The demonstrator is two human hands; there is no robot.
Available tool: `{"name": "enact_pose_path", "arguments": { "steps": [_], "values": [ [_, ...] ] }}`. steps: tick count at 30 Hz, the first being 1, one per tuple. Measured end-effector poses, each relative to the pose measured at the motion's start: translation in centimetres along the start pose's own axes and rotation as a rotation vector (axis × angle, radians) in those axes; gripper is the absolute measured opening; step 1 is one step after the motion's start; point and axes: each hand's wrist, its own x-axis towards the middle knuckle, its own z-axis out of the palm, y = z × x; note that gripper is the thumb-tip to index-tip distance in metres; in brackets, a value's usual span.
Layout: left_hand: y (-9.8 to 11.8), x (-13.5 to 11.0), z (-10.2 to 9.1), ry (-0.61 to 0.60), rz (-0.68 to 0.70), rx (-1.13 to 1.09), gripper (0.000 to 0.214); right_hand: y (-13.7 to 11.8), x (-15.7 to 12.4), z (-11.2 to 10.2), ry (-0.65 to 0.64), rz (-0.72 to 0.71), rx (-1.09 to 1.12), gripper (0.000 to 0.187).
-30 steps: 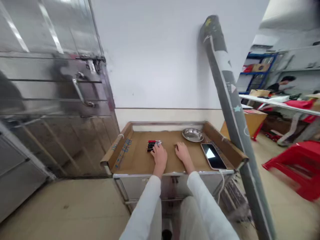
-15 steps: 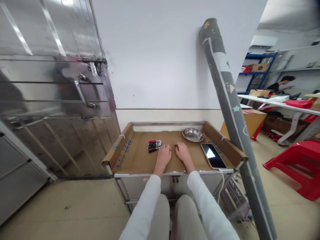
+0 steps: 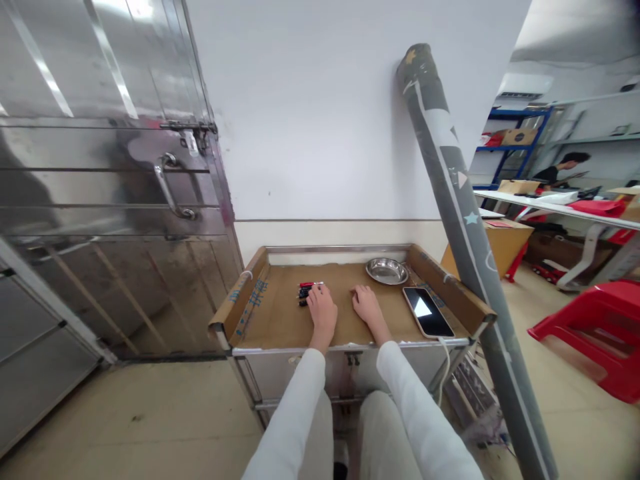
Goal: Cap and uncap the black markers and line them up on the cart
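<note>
Nearest me, my left hand (image 3: 321,310) lies palm down on the brown cardboard-lined tabletop (image 3: 280,315). Its fingers are draped over the near ends of a small cluster of red and black marker pens (image 3: 304,294), and I cannot tell whether they have closed on one or only rest on top. My right hand (image 3: 367,305) is flat beside it, fingers loosely apart, holding nothing. The pens are round and lie loose side by side, so a careless drag of my left fingers could roll them apart towards the cardboard wall. Further right, the black smartphone (image 3: 428,312) with its lit screen sits near the front edge, where a sweep of my right wrist could push it off. Beyond it stands the shallow round steel dish (image 3: 387,271). Farthest, the tall grey rolled mat (image 3: 440,140) leans on the wall, and a knock to the tabletop could tip it over.
</note>
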Motion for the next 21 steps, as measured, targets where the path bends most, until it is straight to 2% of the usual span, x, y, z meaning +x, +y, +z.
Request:
{"name": "enact_pose_path", "arguments": {
  "steps": [2, 3, 5, 8, 12, 15, 21],
  "values": [
    [-0.1, -0.2, 0.1, 0.070, -0.133, 0.052, 0.030, 0.0, 0.0, 0.0, 0.000, 0.003, -0.003, 0.027],
    [-0.1, -0.3, 0.1, 0.075, -0.153, 0.059, 0.029, -0.1, 0.0, -0.1, -0.004, 0.002, -0.005, 0.026],
    [-0.2, -0.4, 0.4, 0.049, -0.092, 0.045, 0.026, -0.2, 0.0, -0.2, -0.009, 0.000, -0.013, 0.026],
    [-0.1, -0.4, 0.9, -0.025, 0.122, -0.033, 0.020, -0.4, -0.1, -0.4, -0.002, -0.027, -0.005, 0.030],
    [0.0, 0.5, 1.9, -0.145, 0.314, -0.276, 0.011, -0.7, 0.0, -0.7, -0.037, -0.205, 0.111, 0.039],
    [0.0, 1.3, 2.6, -0.184, 0.335, -0.487, 0.010, -0.6, 0.3, -0.6, -0.061, -0.216, 0.119, 0.032],
    [0.0, 2.8, 2.8, -0.053, 0.284, -0.713, 0.016, 0.2, 1.3, 0.2, -0.052, -0.092, 0.022, 0.021]
  ]
}}
